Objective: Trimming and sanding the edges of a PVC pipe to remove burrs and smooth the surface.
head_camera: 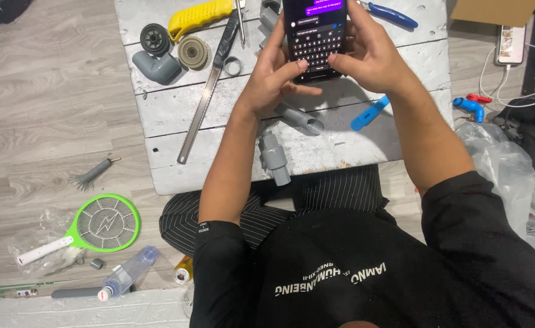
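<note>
Black smartphone [315, 36] with a lit screen, held up over a low whitewashed wooden board [170, 112] by a seated person seen from above. The left hand [273, 79] cups the phone's left edge, fingers curled behind it, thumb bent over the lower part of the on-screen keyboard. The right hand [368, 58] wraps the right edge the same way, its thumb also resting on the keys. Both hands are closed around the phone, which hangs above the board without touching it.

Beneath the hands and partly hidden by them lies a short grey pipe piece [301, 118]; a grey pipe coupling [273, 158] sits near the board's front edge, just by the left forearm. Left of the hands, a long saw blade [210, 91] lies slanted across the planks, with a yellow-handled tool [197, 17], a grey elbow fitting [157, 67], two round fittings and a small ring nearby. A blue tool [369, 113] rests by the right wrist.

On the grey wood floor to the left lie a green racket-shaped insect swatter [100, 226], a small brush [91, 175] and a clear plastic bottle [128, 273]. Crumpled clear plastic [510, 170] sits to the right.
</note>
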